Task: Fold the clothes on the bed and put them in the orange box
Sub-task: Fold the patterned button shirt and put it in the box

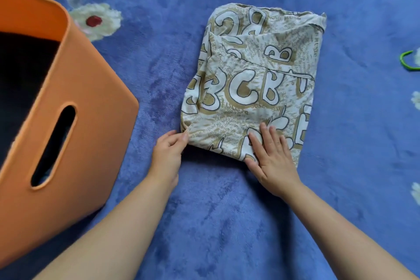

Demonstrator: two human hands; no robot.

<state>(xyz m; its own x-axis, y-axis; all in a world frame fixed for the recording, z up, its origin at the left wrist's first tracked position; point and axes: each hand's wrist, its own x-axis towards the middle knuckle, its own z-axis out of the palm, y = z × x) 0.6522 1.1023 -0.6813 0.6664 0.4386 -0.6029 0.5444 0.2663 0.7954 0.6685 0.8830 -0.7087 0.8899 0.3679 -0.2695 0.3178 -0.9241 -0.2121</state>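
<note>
The right hand [271,161] lies flat, fingers [264,136] straight and slightly spread, pressing the near edge of a folded letter-print garment [250,84]. The left hand [168,154] pinches the garment's near left corner with curled fingers. The garment lies on a blue floral bed cover [204,223], with the orange box [75,125] at left holding dark cloth, and a green hanger hook [406,61] at far right.

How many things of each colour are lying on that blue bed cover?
Orange: 1, the orange box
Beige and white: 1, the folded printed garment
Green: 1, a green hooked piece cut off at the right edge
Total: 3
</note>
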